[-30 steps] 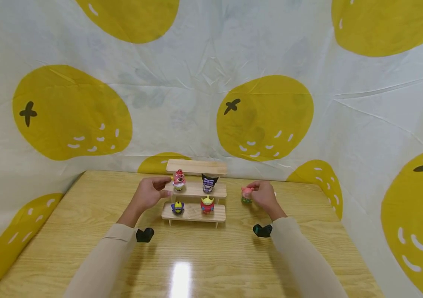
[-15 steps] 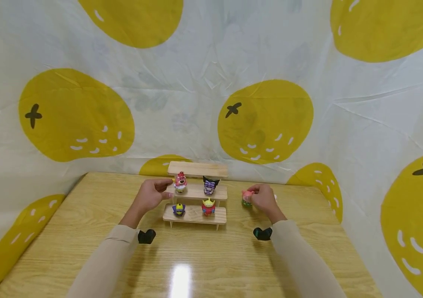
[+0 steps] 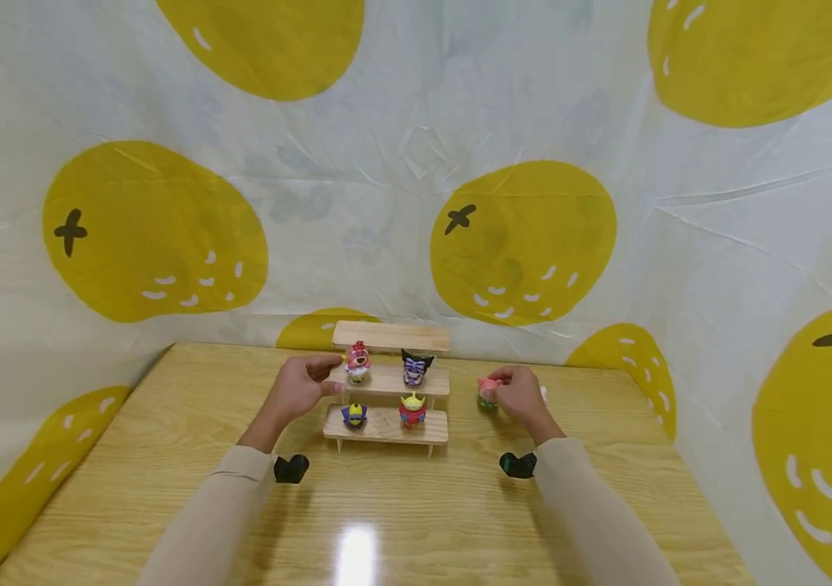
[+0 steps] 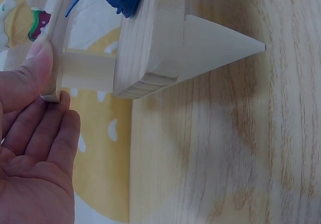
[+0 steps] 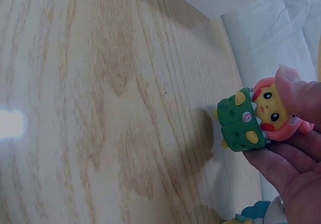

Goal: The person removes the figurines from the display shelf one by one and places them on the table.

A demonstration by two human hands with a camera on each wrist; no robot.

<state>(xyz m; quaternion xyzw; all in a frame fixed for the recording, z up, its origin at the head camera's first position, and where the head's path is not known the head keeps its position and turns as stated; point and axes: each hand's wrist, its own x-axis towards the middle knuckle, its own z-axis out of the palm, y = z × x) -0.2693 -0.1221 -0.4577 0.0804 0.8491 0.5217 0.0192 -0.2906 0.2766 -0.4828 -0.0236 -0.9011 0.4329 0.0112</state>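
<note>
My left hand [image 3: 299, 387] is at the left end of a tiered wooden display stand [image 3: 379, 335], thumb and fingers around the end of its middle shelf [image 4: 56, 58]. Right beside those fingers stands a pink bear figurine [image 3: 358, 362]. A purple and black figurine [image 3: 416, 369] shares this shelf. Below, the bottom shelf bears a yellow and blue figurine [image 3: 354, 416] and a red figurine with a yellow-green head [image 3: 412, 409]. Right of the stand, my right hand [image 3: 521, 395] pinches a toy figurine [image 5: 241, 121] with a yellow face, pink hood and green body, close over the table.
Another figurine [image 5: 258, 211], white and teal, is partly hidden beyond my right hand. The wooden table [image 3: 416, 505] ends at a hanging cloth [image 3: 357, 244] with yellow fruit prints at the back and sides. The top shelf is the farthest tier.
The head view has tilted up a little, so everything sits slightly lower in it. Both hands keep almost the same places beside the stand and the figurine.
</note>
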